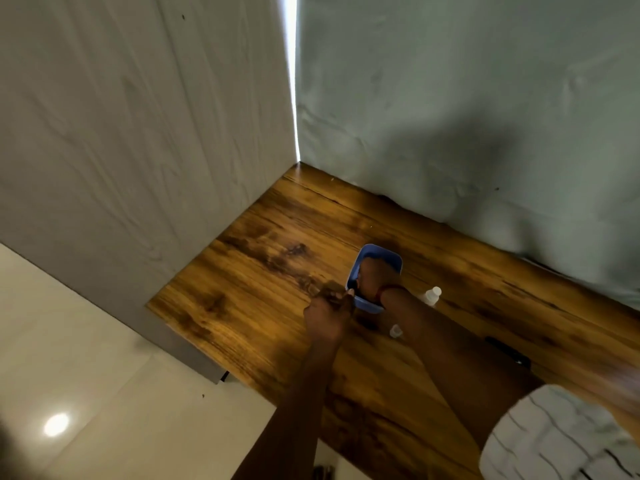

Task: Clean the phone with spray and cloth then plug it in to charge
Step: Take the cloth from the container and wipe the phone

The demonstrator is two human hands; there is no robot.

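Two bare hands meet near the middle of the frame over one wooden table [263, 271]. The right hand [372, 277] is inside the single blue tub [381, 254], fingers hidden, so I cannot tell its grip. The left hand [327, 317] is curled just beside the tub's near rim; what it pinches, if anything, is too blurred to tell. One clear bottle [432, 295] with a white cap stands right of the tub, behind the right forearm. One small clear cap-like piece [395, 330] lies below it. One dark flat object [507, 350], possibly the phone, lies at lower right, well apart from both hands.
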